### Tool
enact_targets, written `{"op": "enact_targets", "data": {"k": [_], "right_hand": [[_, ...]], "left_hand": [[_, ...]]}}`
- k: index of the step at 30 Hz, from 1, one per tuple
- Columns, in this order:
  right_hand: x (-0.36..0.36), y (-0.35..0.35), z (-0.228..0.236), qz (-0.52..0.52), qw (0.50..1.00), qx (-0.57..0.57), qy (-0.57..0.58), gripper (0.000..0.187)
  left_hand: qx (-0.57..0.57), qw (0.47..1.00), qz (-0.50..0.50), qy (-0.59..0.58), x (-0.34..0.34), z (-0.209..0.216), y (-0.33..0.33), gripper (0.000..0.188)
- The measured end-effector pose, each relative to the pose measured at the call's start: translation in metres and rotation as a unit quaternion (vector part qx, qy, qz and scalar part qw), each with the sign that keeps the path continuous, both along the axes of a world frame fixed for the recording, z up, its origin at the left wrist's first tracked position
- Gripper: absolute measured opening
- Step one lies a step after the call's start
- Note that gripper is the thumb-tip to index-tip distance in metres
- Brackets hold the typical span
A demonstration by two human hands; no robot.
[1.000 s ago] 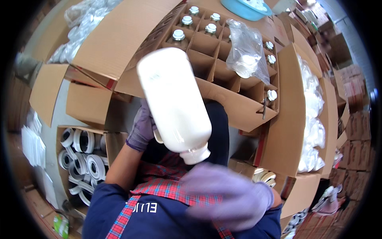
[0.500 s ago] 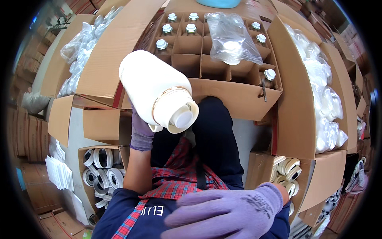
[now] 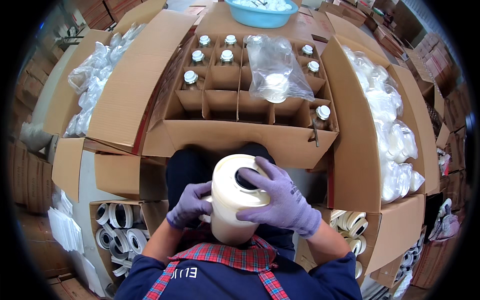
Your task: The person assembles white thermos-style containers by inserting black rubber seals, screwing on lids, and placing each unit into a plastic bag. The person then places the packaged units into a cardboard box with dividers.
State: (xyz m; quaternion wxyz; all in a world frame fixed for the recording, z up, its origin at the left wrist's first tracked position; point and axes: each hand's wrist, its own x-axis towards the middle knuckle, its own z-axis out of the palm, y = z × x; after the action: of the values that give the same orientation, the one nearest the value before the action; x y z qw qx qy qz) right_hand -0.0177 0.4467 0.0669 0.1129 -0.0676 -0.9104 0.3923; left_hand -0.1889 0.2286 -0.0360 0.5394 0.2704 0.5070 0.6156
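A cream-white jug point(image 3: 231, 212) stands between my two gloved hands in front of my lap. Its flat end faces up, with a round black centre point(image 3: 245, 178) that is either a disc or an opening. My left hand point(image 3: 192, 204), in a purple glove, is closed on the jug's side by the handle. With its thumb and fingers spread around the jug, my right hand point(image 3: 280, 200) grips the side and has fingers over the black centre. The jug's lower end is hidden from view.
Ahead stands a divided carton point(image 3: 240, 131) with several white-capped bottles and a bagged white item point(image 3: 277, 84). A blue basin point(image 3: 260, 18) sits behind it. Cartons of bagged parts point(image 3: 397, 130) flank both sides. Lower boxes hold white ring-shaped parts point(image 3: 120, 215) and cream ones point(image 3: 352, 227).
The jug has come down toward my lap and turned from spout end to flat end. My right hand has risen from my chest onto it. The view has shifted slightly.
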Motion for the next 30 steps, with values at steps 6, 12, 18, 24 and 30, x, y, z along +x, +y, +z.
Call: {"op": "enact_targets", "data": {"k": [6, 12, 18, 24, 30], "right_hand": [[-0.052, 0.018, 0.001, 0.254, 0.950, -0.096, 0.152, 0.066], [-0.083, 0.093, -0.003, 0.099, 0.955, -0.092, 0.264, 0.059], [-0.134, 0.167, -0.088, -0.186, 0.886, 0.350, 0.241, 0.060], [-0.154, 0.111, -0.072, -0.149, 0.890, 0.326, 0.282, 0.062], [-0.196, 0.080, -0.105, -0.127, 0.937, 0.307, 0.112, 0.061]], "left_hand": [[0.011, 0.997, -0.071, -0.026, -0.031, -0.062, 0.061, 0.049], [0.017, 0.992, -0.113, 0.052, -0.042, -0.082, 0.084, 0.032], [-0.001, 0.992, -0.123, 0.020, -0.051, -0.062, 0.079, 0.026], [-0.059, 0.991, -0.084, 0.083, -0.053, -0.043, 0.052, 0.028], [-0.028, 0.993, -0.081, 0.086, -0.046, -0.031, 0.046, 0.029]]}}
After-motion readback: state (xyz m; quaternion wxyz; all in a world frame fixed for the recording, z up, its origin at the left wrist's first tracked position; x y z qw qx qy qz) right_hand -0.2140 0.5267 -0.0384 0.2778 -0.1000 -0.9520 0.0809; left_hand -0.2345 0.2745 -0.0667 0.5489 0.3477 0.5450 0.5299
